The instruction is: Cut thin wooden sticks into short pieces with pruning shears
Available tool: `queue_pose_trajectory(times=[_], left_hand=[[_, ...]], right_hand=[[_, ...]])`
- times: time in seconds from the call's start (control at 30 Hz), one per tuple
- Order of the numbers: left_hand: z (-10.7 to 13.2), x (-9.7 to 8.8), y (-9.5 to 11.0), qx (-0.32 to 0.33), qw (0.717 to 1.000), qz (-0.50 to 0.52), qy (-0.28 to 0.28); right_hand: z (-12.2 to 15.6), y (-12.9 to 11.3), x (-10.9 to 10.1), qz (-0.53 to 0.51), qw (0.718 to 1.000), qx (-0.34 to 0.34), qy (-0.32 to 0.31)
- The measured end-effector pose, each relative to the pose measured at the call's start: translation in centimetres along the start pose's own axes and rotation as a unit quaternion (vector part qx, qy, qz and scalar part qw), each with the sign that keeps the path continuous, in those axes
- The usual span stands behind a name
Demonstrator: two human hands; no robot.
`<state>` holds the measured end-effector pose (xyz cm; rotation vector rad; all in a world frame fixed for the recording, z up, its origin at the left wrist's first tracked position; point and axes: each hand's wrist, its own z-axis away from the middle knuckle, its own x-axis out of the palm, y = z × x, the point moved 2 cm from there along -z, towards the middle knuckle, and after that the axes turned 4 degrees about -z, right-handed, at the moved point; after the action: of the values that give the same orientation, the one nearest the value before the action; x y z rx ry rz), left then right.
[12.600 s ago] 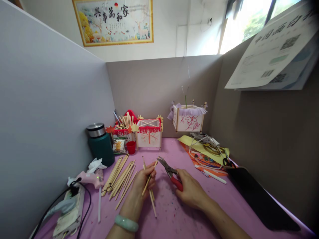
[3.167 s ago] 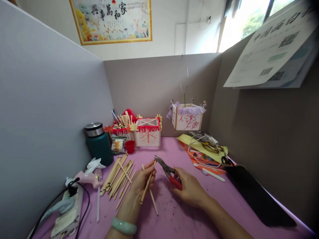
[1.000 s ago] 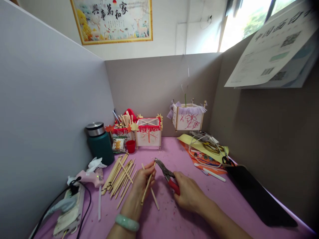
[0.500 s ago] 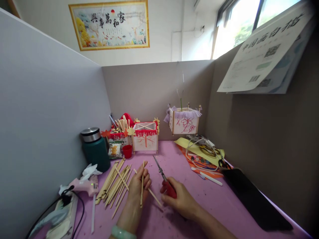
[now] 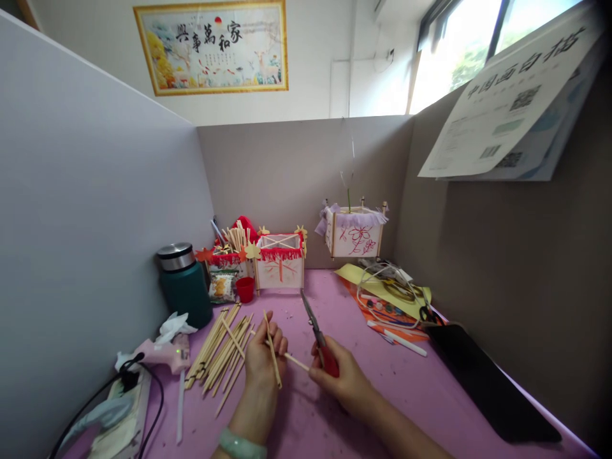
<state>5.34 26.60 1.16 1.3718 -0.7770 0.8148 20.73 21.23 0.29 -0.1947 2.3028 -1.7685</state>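
Note:
My left hand (image 5: 261, 363) grips two thin wooden sticks (image 5: 272, 347) that cross above the pink table (image 5: 363, 389); one points up and away, the other sticks out to the right toward my other hand. My right hand (image 5: 342, 382) holds red-handled pliers (image 5: 316, 331) by the handles, jaws together and pointing away from me, just right of the sticks. A green bangle (image 5: 241, 444) sits on my left wrist.
A pile of loose sticks (image 5: 222, 347) lies left of my hands. A pink glue gun (image 5: 157, 356), power strip (image 5: 119, 414), green flask (image 5: 184, 287), red cup (image 5: 245, 289), two paper lanterns (image 5: 280, 261) (image 5: 352, 231), cables and papers (image 5: 396, 293) and a black sheet (image 5: 488, 382) surround them.
The pliers' jaws have left the stick tip and closed, swinging upright. My left hand turned the sticks and pulled back slightly. The view tilted up a little.

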Motion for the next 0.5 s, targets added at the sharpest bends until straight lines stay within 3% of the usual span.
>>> queue_pose_trajectory(times=[0.1, 0.2, 0.33, 0.4, 0.5], left_hand=[[-0.2, 0.0, 0.9, 0.038, 0.999, -0.008, 0.018], [0.1, 0.3, 0.9, 0.059, 0.994, -0.096, 0.0], [1.2, 1.0, -1.2, -0.082, 0.958, -0.262, -0.088], [1.9, 1.2, -2.5, -0.159, 0.925, -0.315, -0.138], [2.8, 1.2, -3.6, -0.212, 0.884, -0.369, -0.195]], right_hand=[[-0.4, 0.1, -1.6, -0.058, 0.997, 0.02, 0.048], [-0.7, 0.3, -3.6, -0.126, 0.981, 0.028, 0.148], [-1.1, 0.3, -5.6, -0.171, 0.96, -0.004, 0.221], [-1.1, 0.2, -6.0, -0.172, 0.959, -0.012, 0.225], [-0.9, -0.1, -5.8, -0.164, 0.963, -0.003, 0.213]])
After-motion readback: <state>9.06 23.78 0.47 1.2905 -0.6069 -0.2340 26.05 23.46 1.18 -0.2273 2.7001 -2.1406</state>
